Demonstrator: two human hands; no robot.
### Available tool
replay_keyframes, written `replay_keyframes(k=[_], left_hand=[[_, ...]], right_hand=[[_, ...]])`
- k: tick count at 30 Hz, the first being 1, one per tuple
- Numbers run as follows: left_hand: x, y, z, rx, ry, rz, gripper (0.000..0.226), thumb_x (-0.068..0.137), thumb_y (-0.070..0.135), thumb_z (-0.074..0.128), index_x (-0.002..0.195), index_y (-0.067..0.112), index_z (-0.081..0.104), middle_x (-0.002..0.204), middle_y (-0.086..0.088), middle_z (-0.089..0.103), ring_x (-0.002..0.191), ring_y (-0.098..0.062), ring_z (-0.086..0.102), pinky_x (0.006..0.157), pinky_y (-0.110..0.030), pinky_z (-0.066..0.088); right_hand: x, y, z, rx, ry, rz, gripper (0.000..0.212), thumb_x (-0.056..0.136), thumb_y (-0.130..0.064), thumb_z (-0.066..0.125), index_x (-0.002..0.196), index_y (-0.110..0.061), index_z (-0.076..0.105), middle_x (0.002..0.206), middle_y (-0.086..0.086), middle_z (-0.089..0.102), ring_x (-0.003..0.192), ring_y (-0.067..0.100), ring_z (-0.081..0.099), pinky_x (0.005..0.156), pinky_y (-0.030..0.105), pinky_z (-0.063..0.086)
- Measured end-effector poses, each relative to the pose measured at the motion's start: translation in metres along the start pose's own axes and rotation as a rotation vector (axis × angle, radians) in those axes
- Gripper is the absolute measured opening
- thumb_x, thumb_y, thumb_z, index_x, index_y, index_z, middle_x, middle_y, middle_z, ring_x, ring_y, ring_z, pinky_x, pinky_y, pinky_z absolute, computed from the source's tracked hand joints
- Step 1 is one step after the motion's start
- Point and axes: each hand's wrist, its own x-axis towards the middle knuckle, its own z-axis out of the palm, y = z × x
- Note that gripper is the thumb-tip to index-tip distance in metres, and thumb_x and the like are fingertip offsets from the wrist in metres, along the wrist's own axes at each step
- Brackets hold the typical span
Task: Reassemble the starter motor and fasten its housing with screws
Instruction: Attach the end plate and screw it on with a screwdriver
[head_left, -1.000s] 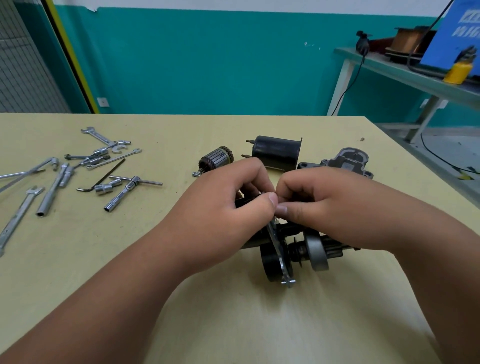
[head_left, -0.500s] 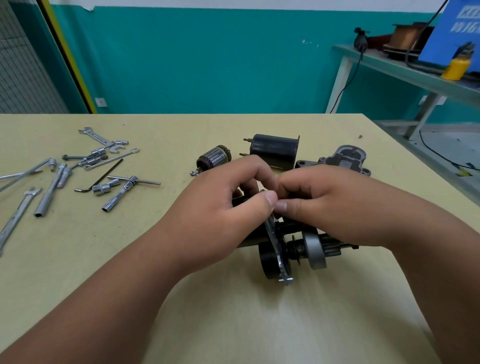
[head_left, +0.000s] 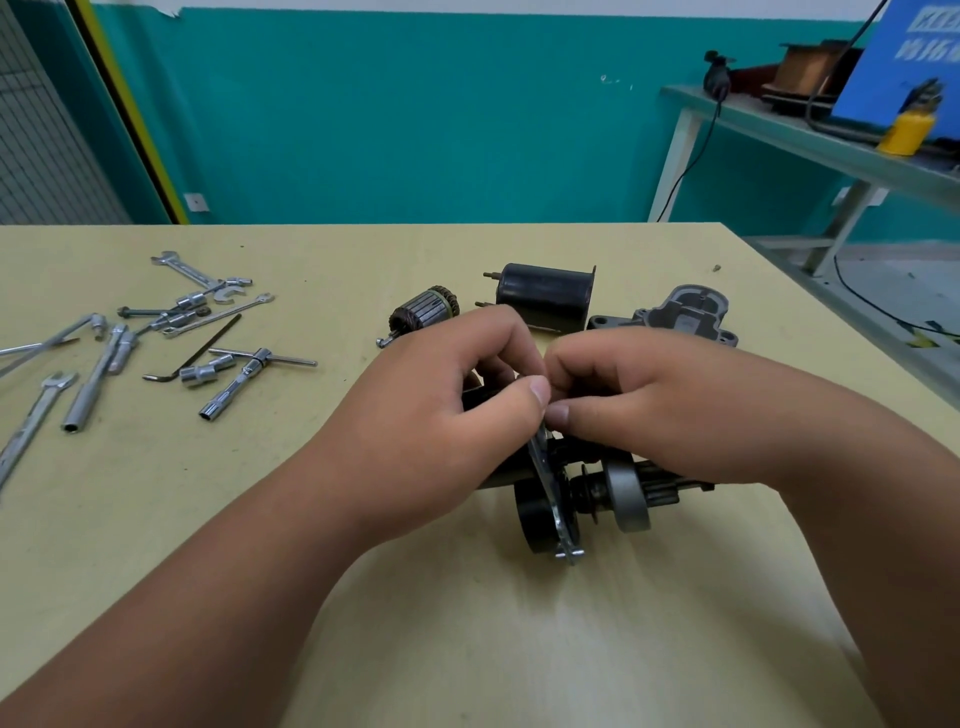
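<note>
A partly built starter motor assembly (head_left: 582, 499) lies on the table: a black round body, a thin metal plate standing on edge, and a grey drive gear on a shaft. My left hand (head_left: 447, 415) and my right hand (head_left: 660, 405) meet above it, fingers curled, pinching the top of the plate; what lies between the fingertips is hidden. Behind them lie the copper-wound armature (head_left: 423, 314), the black cylindrical field housing (head_left: 545, 296) and the grey cast end housing (head_left: 685, 312).
Several wrenches, sockets and a hex key (head_left: 192, 353) are scattered on the left of the yellow table (head_left: 156, 519). The table's right edge runs near the end housing. A green shelf (head_left: 810, 140) with a yellow bottle stands at the back right.
Both hands stay pinched together over the assembly; the whole scene has barely shifted in the picture.
</note>
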Motion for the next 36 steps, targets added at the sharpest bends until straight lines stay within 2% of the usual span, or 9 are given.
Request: replay_keyframes(k=[5, 10, 16, 20, 23, 26, 29, 33, 36], left_hand=[[0.0005, 0.0024, -0.0003, 0.010, 0.005, 0.012, 0.022, 0.083, 0.047, 0.057, 0.092, 0.029, 0.065, 0.077, 0.005, 0.067, 0.078, -0.031, 0.070, 0.072, -0.061, 0.063], [-0.0013, 0.0059, 0.0017, 0.104, 0.042, 0.077, 0.023, 0.081, 0.052, 0.054, 0.088, 0.032, 0.063, 0.078, 0.010, 0.066, 0.069, -0.011, 0.063, 0.064, -0.049, 0.059], [-0.0002, 0.0018, 0.0012, 0.138, 0.035, 0.094, 0.019, 0.082, 0.050, 0.054, 0.087, 0.034, 0.060, 0.077, 0.013, 0.063, 0.071, -0.008, 0.060, 0.062, -0.033, 0.052], [-0.0010, 0.0031, -0.0011, 0.154, 0.033, 0.105, 0.022, 0.081, 0.053, 0.052, 0.087, 0.033, 0.059, 0.079, 0.010, 0.063, 0.073, -0.009, 0.059, 0.063, -0.040, 0.053], [-0.0002, 0.0031, -0.0021, 0.156, 0.026, 0.115, 0.023, 0.081, 0.053, 0.052, 0.088, 0.033, 0.059, 0.080, 0.009, 0.063, 0.070, -0.008, 0.057, 0.062, -0.037, 0.052], [-0.0013, 0.0031, -0.0027, 0.150, 0.025, 0.103, 0.023, 0.080, 0.054, 0.051, 0.088, 0.033, 0.059, 0.079, 0.010, 0.062, 0.067, -0.008, 0.056, 0.061, -0.037, 0.051], [-0.0014, 0.0035, -0.0037, 0.147, 0.031, 0.095, 0.021, 0.082, 0.051, 0.054, 0.088, 0.032, 0.058, 0.079, 0.012, 0.062, 0.065, -0.007, 0.054, 0.059, -0.034, 0.048], [-0.0019, -0.0007, -0.0028, 0.157, 0.035, 0.125, 0.008, 0.086, 0.042, 0.058, 0.087, 0.033, 0.059, 0.075, 0.016, 0.062, 0.065, -0.005, 0.056, 0.056, -0.022, 0.044], [-0.0027, -0.0016, -0.0030, 0.108, 0.023, 0.099, 0.012, 0.085, 0.043, 0.057, 0.089, 0.032, 0.060, 0.071, 0.016, 0.060, 0.063, -0.004, 0.055, 0.061, -0.036, 0.056]], right_hand=[[-0.0032, -0.0084, -0.0010, -0.006, -0.030, 0.006, 0.028, 0.104, -0.042, 0.054, 0.085, -0.023, 0.060, 0.079, 0.004, 0.060, 0.068, 0.020, 0.054, 0.069, 0.054, 0.049], [-0.0044, -0.0087, -0.0006, 0.004, -0.048, 0.023, 0.035, 0.098, -0.052, 0.049, 0.107, -0.024, 0.069, 0.095, 0.005, 0.071, 0.090, 0.029, 0.068, 0.084, 0.063, 0.053], [-0.0028, -0.0053, 0.0012, 0.057, -0.032, 0.018, 0.029, 0.086, -0.053, 0.061, 0.104, -0.032, 0.066, 0.089, 0.002, 0.071, 0.086, 0.032, 0.067, 0.081, 0.066, 0.055], [-0.0034, -0.0075, 0.0029, 0.065, -0.030, 0.026, 0.057, 0.082, -0.071, 0.054, 0.111, -0.024, 0.067, 0.097, 0.012, 0.072, 0.092, 0.043, 0.068, 0.079, 0.072, 0.054], [-0.0008, -0.0056, 0.0017, 0.069, -0.053, 0.022, 0.062, 0.082, -0.073, 0.051, 0.114, -0.022, 0.068, 0.101, 0.012, 0.072, 0.096, 0.043, 0.068, 0.083, 0.072, 0.053], [-0.0003, -0.0030, 0.0021, 0.074, -0.050, 0.020, 0.056, 0.084, -0.072, 0.053, 0.111, -0.026, 0.069, 0.097, 0.011, 0.072, 0.094, 0.042, 0.068, 0.083, 0.070, 0.053], [-0.0008, -0.0030, 0.0027, 0.089, -0.007, 0.026, 0.029, 0.089, -0.058, 0.061, 0.101, -0.033, 0.066, 0.087, 0.004, 0.069, 0.084, 0.035, 0.063, 0.078, 0.063, 0.052], [-0.0002, -0.0034, 0.0019, 0.091, -0.017, 0.011, 0.014, 0.096, -0.045, 0.062, 0.100, -0.032, 0.064, 0.089, 0.000, 0.067, 0.085, 0.028, 0.064, 0.081, 0.060, 0.054], [-0.0021, -0.0032, 0.0024, 0.091, -0.018, 0.005, 0.011, 0.100, -0.040, 0.061, 0.091, -0.034, 0.060, 0.086, -0.001, 0.064, 0.084, 0.026, 0.061, 0.078, 0.056, 0.052]])
